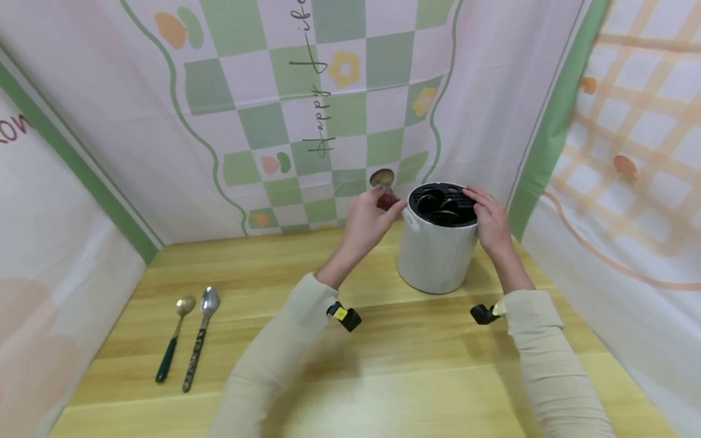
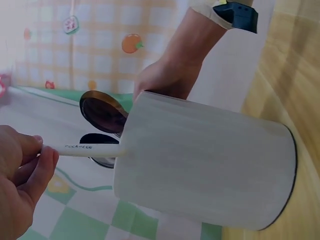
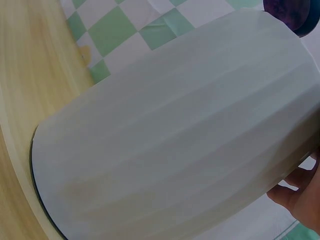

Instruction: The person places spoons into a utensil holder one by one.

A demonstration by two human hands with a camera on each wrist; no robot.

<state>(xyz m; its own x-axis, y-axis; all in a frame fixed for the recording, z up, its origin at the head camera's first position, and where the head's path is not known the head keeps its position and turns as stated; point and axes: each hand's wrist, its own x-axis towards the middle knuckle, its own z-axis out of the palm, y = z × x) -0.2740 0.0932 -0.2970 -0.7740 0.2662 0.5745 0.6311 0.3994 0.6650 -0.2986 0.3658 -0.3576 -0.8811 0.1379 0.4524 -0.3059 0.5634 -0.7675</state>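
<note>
A white utensil holder (image 1: 436, 255) with a black slotted top (image 1: 457, 210) stands upright on the wooden table. My left hand (image 1: 369, 222) pinches a spoon by its white, lettered handle (image 2: 92, 149). The spoon's round head (image 1: 382, 177) points up and away, and the handle's end is at the holder's near left rim. Whether it touches the rim I cannot tell. My right hand (image 1: 493, 222) grips the holder's right side, fingers over the top edge. Dark round spoon heads (image 2: 102, 112) stick out of the holder.
On the left of the table lie a small spoon with a dark green handle (image 1: 167, 362) and a larger silver spoon (image 1: 210, 301) with a patterned handle. Printed cloth (image 1: 306, 121) hangs behind the table and along both sides.
</note>
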